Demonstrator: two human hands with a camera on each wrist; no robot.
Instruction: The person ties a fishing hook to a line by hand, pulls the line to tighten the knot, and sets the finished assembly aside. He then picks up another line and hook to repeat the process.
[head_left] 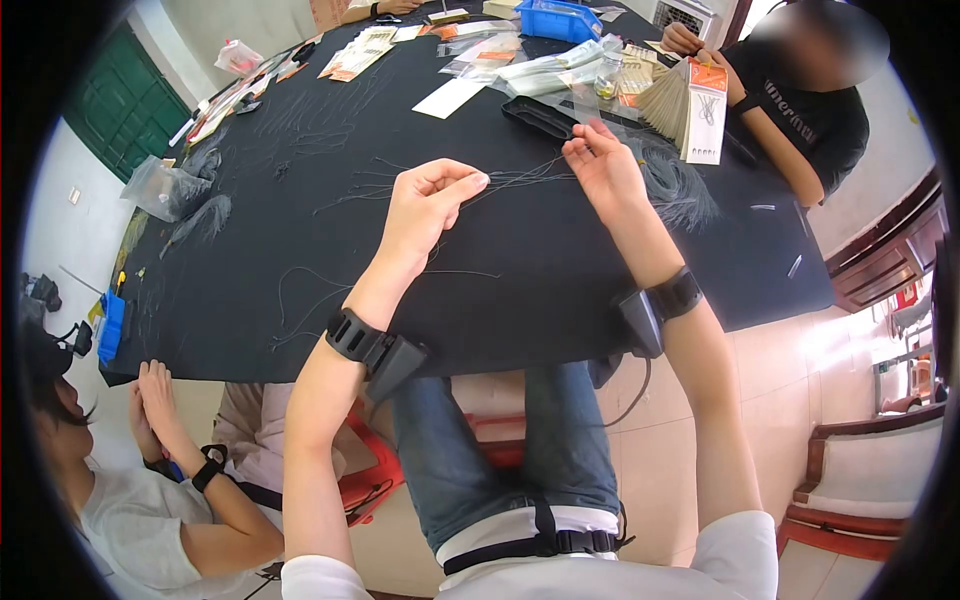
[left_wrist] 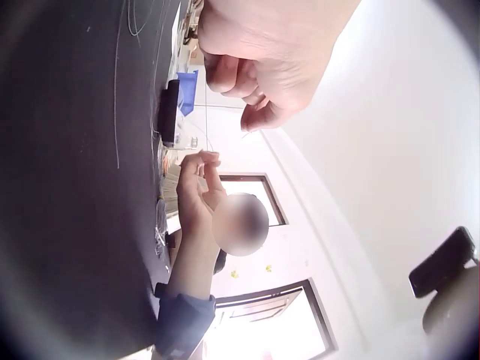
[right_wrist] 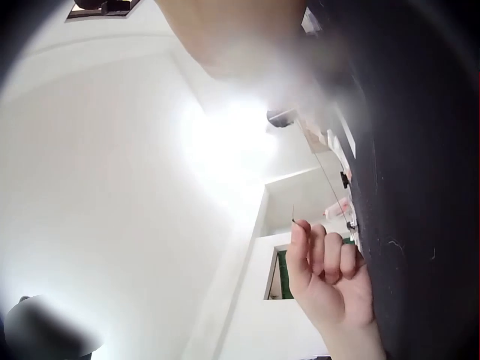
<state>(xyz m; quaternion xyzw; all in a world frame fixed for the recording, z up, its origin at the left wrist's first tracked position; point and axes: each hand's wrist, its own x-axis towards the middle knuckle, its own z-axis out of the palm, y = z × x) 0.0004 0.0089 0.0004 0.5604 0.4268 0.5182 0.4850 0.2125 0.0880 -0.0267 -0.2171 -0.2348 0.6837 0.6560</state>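
Over a black table (head_left: 560, 260) both my hands are raised and hold thin grey threads (head_left: 525, 176) stretched between them. My left hand (head_left: 470, 182) has its fingers curled, thumb and forefinger pinching the thread ends. My right hand (head_left: 578, 150) pinches the other end, just in front of a fanned bundle of grey threads (head_left: 675, 190). In the left wrist view my left hand (left_wrist: 251, 112) is close, curled, and my right hand (left_wrist: 204, 159) pinches a fine thread. The right wrist view has my left hand (right_wrist: 300, 232) with a thread tip sticking up, and my right hand only as a blur.
Loose threads (head_left: 300, 290) lie scattered on the table. A black tray (head_left: 540, 116), packets and a blue bin (head_left: 560, 20) are at the far side. A seated person (head_left: 800, 110) holds cards (head_left: 705, 110) at the right; another person (head_left: 160, 500) sits at lower left. A plastic bag (head_left: 160, 185) lies left.
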